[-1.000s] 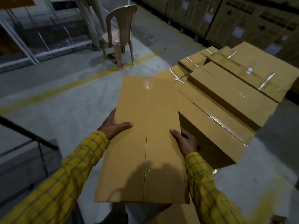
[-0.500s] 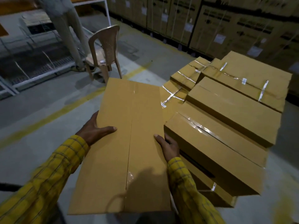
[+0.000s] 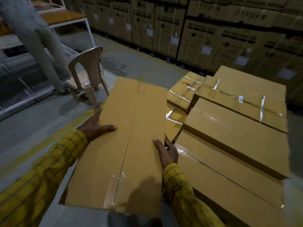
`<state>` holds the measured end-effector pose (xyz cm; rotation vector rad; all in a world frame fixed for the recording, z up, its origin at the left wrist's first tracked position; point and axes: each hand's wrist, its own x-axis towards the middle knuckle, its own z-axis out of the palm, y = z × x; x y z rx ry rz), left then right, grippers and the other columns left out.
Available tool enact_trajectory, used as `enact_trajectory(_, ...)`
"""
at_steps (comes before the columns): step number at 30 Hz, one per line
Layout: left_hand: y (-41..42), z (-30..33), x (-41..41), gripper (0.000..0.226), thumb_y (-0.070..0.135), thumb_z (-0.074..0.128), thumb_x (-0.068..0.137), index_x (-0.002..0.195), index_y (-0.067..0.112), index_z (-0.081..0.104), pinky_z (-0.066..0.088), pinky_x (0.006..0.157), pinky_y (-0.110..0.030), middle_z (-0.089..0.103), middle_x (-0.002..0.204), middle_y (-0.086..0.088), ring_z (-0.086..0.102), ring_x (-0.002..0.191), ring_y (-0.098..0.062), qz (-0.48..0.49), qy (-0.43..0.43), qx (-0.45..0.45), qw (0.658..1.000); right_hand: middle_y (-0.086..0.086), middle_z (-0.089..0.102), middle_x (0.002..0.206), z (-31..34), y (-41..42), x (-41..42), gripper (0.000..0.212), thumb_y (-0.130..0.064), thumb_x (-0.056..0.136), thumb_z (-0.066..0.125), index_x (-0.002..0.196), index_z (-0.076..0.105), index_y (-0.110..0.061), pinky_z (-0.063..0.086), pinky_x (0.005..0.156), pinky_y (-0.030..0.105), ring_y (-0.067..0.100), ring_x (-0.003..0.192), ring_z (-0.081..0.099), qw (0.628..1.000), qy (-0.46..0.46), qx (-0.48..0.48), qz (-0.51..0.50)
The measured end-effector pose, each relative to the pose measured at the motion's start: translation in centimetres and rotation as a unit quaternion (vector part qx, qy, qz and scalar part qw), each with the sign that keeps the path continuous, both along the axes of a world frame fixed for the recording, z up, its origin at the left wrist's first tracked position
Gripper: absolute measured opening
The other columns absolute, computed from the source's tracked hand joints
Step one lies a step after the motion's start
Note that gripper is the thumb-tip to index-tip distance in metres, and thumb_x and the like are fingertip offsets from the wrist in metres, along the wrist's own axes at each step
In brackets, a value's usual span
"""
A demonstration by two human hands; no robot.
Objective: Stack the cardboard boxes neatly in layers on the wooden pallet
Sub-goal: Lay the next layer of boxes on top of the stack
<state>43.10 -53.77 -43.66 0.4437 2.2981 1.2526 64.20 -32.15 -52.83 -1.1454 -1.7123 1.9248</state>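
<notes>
I hold a long taped cardboard box point(image 3: 127, 145) lengthwise in front of me, above the floor. My left hand point(image 3: 96, 126) grips its left edge with the thumb lying on top. My right hand point(image 3: 167, 151) grips its right edge, thumb on top, between this box and the stack. To the right, a stack of similar taped boxes point(image 3: 232, 131) lies in layers, with lower boxes point(image 3: 180, 95) behind it. The stack hides the wooden pallet.
A beige plastic chair point(image 3: 89, 79) stands on the concrete floor ahead left. Another person's legs point(image 3: 41, 46) are beside a metal rack point(image 3: 68, 22). A wall of large printed cartons point(image 3: 213, 38) runs along the back. A yellow floor line point(image 3: 49, 138) passes under my left arm.
The view has swung up and to the right. The held box stays in both hands and now sits closer alongside the stack. The chair has slid toward the left of the view.
</notes>
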Motion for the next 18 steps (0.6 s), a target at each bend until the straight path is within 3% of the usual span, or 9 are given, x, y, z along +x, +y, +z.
enact_trajectory(5, 5.1, -2.0, -6.5, 0.105, 0.045, 0.096, 0.066, 0.154, 0.035, 0.039, 0.053, 0.1, -0.048, 0.064, 0.135, 0.003, 0.065, 0.115, -0.019, -0.058, -0.009, 0.008, 0.998, -0.016, 0.068, 0.122, 0.2, 4.0, -3.7, 0.078, -0.072, 0.062, 0.079, 0.136, 0.057, -0.058, 0.052, 0.106, 0.039, 0.012, 0.116, 0.064, 0.999, -0.017, 0.037, -0.02)
enact_trajectory(8, 9.0, -3.3, -9.7, 0.105, 0.038, 0.094, 0.072, 0.157, 0.031, 0.034, 0.052, 0.099, -0.046, 0.061, 0.134, 0.002, 0.062, 0.116, -0.023, -0.082, -0.029, 0.008, 0.996, -0.013, 0.068, 0.12, 0.0, 6.1, -6.0, 0.077, -0.063, 0.066, 0.081, 0.138, 0.059, -0.05, 0.052, 0.107, 0.037, 0.012, 0.114, 0.064, 0.997, -0.031, 0.048, -0.045)
enact_trajectory(12, 14.3, -6.2, -14.8, 0.124, 0.055, 0.094, 0.053, 0.157, 0.032, 0.032, 0.055, 0.096, -0.047, 0.062, 0.135, -0.001, 0.065, 0.113, -0.02, -0.127, -0.069, 0.006, 0.989, -0.008, 0.071, 0.121, -2.2, 8.7, -9.7, 0.083, -0.063, 0.061, 0.082, 0.139, 0.06, -0.047, 0.054, 0.104, 0.037, 0.014, 0.112, 0.067, 0.993, -0.068, 0.051, -0.088)
enact_trajectory(15, 18.3, -9.0, -18.4, 0.128, 0.054, 0.092, 0.047, 0.158, 0.032, 0.031, 0.054, 0.097, -0.047, 0.062, 0.132, -0.001, 0.064, 0.11, -0.018, -0.165, -0.103, 0.018, 0.981, -0.009, 0.069, 0.117, -3.3, 10.1, -12.4, 0.07, -0.036, 0.079, 0.087, 0.143, 0.06, -0.035, 0.048, 0.098, 0.024, 0.014, 0.107, 0.064, 0.987, -0.093, 0.04, -0.126)
enact_trajectory(18, 21.4, -11.6, -21.5, 0.129, 0.052, 0.093, 0.045, 0.157, 0.037, 0.03, 0.053, 0.096, -0.046, 0.061, 0.132, 0.001, 0.064, 0.113, -0.022, -0.192, -0.132, 0.024, 0.972, -0.008, 0.067, 0.119, -4.5, 11.4, -15.3, 0.071, -0.029, 0.083, 0.086, 0.147, 0.056, -0.03, 0.044, 0.096, 0.021, 0.016, 0.111, 0.062, 0.981, -0.127, 0.036, -0.144)
